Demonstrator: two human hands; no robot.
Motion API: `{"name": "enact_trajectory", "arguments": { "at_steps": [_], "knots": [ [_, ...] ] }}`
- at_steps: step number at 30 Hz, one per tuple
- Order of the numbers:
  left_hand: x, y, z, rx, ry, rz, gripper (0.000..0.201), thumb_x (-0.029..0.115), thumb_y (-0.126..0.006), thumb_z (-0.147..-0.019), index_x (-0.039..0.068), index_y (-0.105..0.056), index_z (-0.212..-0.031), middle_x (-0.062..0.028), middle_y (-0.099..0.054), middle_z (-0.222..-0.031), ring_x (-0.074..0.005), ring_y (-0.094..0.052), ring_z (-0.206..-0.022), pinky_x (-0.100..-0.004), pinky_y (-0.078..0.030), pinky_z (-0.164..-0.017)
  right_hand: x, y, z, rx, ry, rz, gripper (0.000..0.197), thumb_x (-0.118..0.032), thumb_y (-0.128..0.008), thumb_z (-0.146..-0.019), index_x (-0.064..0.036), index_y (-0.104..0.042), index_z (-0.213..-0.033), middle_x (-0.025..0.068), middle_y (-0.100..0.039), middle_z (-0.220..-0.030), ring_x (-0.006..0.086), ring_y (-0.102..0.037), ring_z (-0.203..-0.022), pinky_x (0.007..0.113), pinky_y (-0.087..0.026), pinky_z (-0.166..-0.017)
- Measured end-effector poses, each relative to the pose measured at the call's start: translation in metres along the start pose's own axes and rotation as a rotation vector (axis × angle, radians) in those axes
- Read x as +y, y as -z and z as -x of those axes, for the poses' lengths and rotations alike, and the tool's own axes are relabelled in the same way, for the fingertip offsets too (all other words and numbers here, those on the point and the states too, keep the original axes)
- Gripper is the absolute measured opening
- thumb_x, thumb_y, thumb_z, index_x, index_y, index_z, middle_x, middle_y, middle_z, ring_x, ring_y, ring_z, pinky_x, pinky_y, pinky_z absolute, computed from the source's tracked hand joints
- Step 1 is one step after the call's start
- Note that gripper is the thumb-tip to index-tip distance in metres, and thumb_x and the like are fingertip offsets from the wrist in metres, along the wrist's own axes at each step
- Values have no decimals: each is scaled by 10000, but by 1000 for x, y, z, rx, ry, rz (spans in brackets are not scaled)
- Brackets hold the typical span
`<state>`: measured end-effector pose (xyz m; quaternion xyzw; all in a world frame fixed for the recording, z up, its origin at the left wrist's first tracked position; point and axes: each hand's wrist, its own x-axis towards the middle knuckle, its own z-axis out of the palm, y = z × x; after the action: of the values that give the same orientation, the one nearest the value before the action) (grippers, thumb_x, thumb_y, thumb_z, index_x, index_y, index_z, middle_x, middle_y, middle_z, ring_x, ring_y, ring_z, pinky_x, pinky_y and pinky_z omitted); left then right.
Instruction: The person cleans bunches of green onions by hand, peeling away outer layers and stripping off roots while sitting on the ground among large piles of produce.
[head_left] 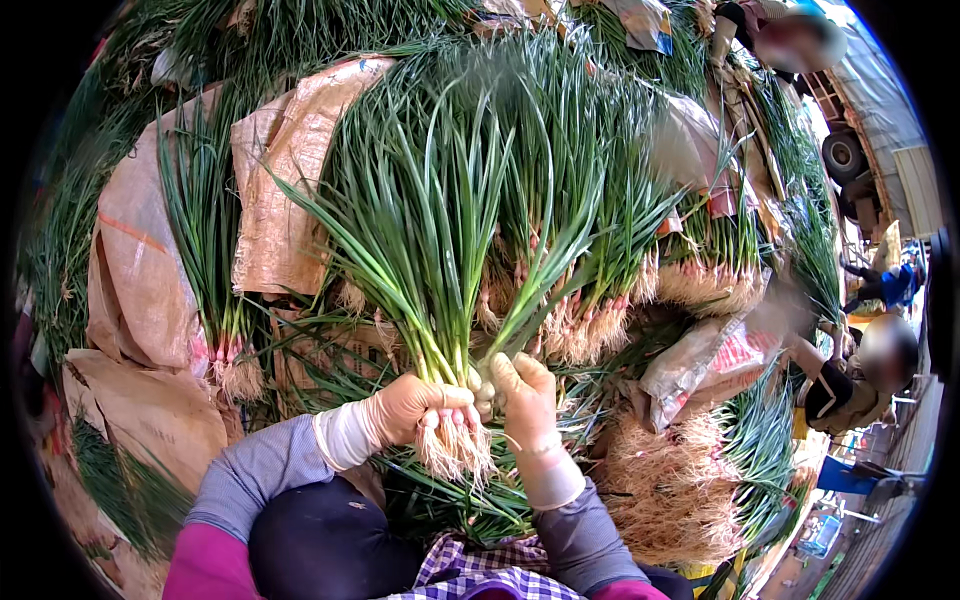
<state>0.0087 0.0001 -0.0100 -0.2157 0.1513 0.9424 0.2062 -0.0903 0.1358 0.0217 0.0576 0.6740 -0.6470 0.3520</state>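
Bunch of smooth green stalks with strap-like leaves and stringy pale roots [450, 290]: it is held up in the middle of the scene, its long axis running near to far, leaf tips fanning toward the far side, roots pointing near. The thinly covered, pale left hand [425, 405] is closed around its base just above the roots. The pale right hand [522, 395], fingers curled and thumb raised, is just beside the base; whether it grips any stalks I cannot tell. Beyond lies a dense heap of similar glossy green stalks [545, 150]. To the left hangs a creased, woven beige sack [285, 180]; near right, a stack with matted, straw-coloured roots [665, 490].
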Motion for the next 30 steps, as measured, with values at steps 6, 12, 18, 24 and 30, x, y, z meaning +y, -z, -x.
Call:
{"name": "enact_trajectory", "arguments": {
  "at_steps": [6, 12, 18, 24, 30],
  "knots": [
    [-1, 6, 12, -162, -39, 104, 175, 10, -597, -773, 65, -540, -930, -100, -548, -978, -252, -569, -935, -450, -427, -954, 16, 84, -10, -471, -75, 1238, 392, -409, -591, -847, -28, -680, -824, 106, -669, -790, 216, -620, -709, 396, -500, -673],
    [-2, 11, 13, -173, -16, 78, 242, 15, -602, -768, 28, -552, -1004, -140, -604, -1003, -261, -616, -896, -445, -458, -917, -11, 8, -30, -464, -56, -284, 552, -257, -582, -896, 13, -354, -1319, 65, -605, -1032, 54, -508, -698, 187, -409, -607],
    [8, 12, 20, 3, -20, -171, 236, 49, -611, -779, -6, -523, -991, -165, -650, -780, -128, -624, -622, -154, -433, -434, -10, -5, -28, -142, 15, 93, 280, -105, -629, -856, -21, -549, -1111, 17, -622, -811, 53, -500, -583, 186, -399, -488],
    [0, 11, 17, 79, 96, -107, 230, 38, -612, -793, 16, -522, -1003, -146, -633, -853, -170, -626, -655, -238, -522, -569, 11, -14, -16, 115, 421, 561, 99, -97, -626, -857, -18, -613, -914, 43, -614, -714, 100, -531, -572, 261, -437, -510],
    [-6, 5, 16, -206, -10, 170, 225, 37, -630, -766, 64, -538, -970, -89, -560, -972, -233, -577, -933, -498, -426, -956, 8, -28, -12, 66, -55, -304, 142, -185, -550, -911, -54, -567, -859, -8, -539, -646, 80, -436, -478, 215, -350, -438]
  ]
}}
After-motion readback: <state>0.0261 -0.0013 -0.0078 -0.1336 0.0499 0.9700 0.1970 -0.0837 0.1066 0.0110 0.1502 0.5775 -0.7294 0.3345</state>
